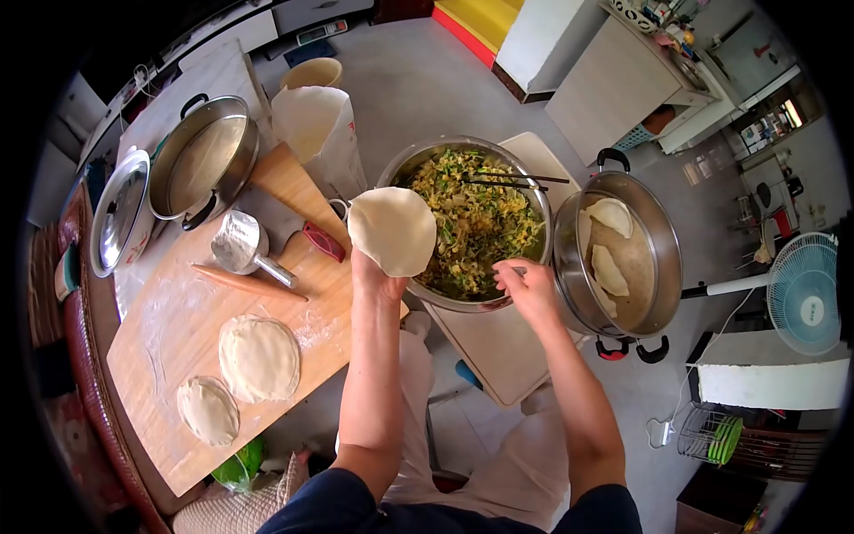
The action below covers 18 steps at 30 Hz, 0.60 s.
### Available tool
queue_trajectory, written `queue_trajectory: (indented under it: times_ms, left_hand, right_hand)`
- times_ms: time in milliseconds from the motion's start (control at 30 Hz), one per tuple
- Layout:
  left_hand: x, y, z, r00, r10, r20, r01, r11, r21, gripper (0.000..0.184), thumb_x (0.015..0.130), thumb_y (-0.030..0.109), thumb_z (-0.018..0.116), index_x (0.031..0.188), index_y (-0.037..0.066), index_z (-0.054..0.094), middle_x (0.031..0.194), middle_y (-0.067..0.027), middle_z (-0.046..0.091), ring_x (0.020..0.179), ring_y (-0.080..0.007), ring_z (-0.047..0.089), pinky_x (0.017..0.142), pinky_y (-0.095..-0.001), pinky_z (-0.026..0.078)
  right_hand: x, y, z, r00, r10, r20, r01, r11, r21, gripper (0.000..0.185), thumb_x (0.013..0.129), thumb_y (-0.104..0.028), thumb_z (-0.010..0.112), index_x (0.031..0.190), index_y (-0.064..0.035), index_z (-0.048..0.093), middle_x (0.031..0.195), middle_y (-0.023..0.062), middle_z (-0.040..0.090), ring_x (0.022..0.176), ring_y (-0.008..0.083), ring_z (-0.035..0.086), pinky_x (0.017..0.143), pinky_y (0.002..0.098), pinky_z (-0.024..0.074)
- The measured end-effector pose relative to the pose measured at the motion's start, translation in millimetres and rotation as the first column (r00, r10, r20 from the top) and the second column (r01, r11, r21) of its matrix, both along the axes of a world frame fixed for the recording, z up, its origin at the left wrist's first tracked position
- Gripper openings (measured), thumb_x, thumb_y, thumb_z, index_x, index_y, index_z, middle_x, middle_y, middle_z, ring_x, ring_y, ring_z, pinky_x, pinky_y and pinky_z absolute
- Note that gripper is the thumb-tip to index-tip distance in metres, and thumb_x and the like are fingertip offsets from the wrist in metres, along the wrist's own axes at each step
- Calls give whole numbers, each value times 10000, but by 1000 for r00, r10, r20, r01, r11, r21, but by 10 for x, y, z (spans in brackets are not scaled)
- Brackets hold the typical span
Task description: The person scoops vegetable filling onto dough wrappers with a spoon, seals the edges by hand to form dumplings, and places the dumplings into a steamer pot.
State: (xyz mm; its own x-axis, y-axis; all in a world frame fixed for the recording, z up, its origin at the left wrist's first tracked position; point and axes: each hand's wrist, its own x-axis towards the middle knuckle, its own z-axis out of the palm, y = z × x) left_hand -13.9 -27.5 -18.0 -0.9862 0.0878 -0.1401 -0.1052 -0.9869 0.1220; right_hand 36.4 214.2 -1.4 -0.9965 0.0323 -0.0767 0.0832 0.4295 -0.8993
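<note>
My left hand [378, 278] holds up a round, flat dough wrapper [392, 231], supporting it from below at the left rim of a steel bowl [405, 160]. Chopped green and yellow filling [476, 222] fills this bowl. A pair of dark chopsticks [520, 182] rests in it, pointing right. Over the bowl's lower right side, my right hand [531, 289] is closed in a pinch; what lies between its fingers is too small to make out. To the right, a steel pan [654, 267] holds several pale folded dumplings [610, 271].
On the left, a floured wooden board [169, 356] carries stacked wrappers [259, 358], a smaller stack [208, 410], a rolling pin [249, 281], a metal scoop [240, 242] and a red-handled knife [323, 241]. Beyond are another pan [200, 165] and a white sack [313, 133]. A fan [805, 294] stands right.
</note>
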Motion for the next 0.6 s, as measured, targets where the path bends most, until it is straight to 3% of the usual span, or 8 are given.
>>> queue_trajectory:
  times_ms: [67, 200, 333, 467, 600]
  left_hand:
    - [3, -5, 8, 1000, -3, -6, 3, 1000, 5, 418, 1009, 410, 471, 1233, 79, 593, 1208, -114, 638, 1104, -325, 625, 923, -512, 544]
    - [-17, -6, -38, 1000, -8, 15, 8, 1000, 12, 421, 1007, 418, 473, 1229, 83, 596, 1206, -110, 640, 1102, -324, 625, 932, -515, 538]
    - [-19, -20, -42, 999, -44, -32, 46, 996, 77, 422, 1005, 421, 479, 1227, 82, 598, 1209, -108, 640, 1108, -324, 623, 947, -517, 529]
    - [0, -19, -42, 999, -27, -40, 31, 995, 94, 416, 1000, 414, 490, 1224, 81, 601, 1218, -109, 640, 1119, -326, 618, 955, -520, 523]
    - [-36, -26, -62, 999, 4, 43, -5, 1000, 10, 525, 999, 548, 426, 1234, 109, 589, 1205, -87, 640, 1101, -311, 624, 947, -493, 532]
  right_hand:
    - [-21, -36, -54, 998, 49, 38, -48, 999, -21, 203, 919, -136, 627, 975, 37, 719, 800, 124, 717, 662, 156, 693, 594, 265, 536]
    - [-98, 46, -40, 987, -25, 157, 66, 963, -262, 215, 936, -148, 612, 966, 36, 718, 793, 113, 717, 637, 121, 663, 551, 235, 503]
    - [-116, -79, -117, 970, -9, 243, 86, 948, -305, 217, 933, -150, 611, 974, 41, 705, 800, 128, 715, 641, 135, 662, 570, 240, 522]
    - [-208, 15, -192, 943, 4, 334, 172, 851, -495, 216, 923, -131, 610, 975, 62, 695, 811, 151, 710, 664, 159, 669, 597, 254, 535]
    - [-249, 82, -183, 917, 22, 398, 215, 814, -540, 237, 928, -131, 597, 999, 78, 684, 832, 174, 707, 702, 177, 674, 624, 259, 538]
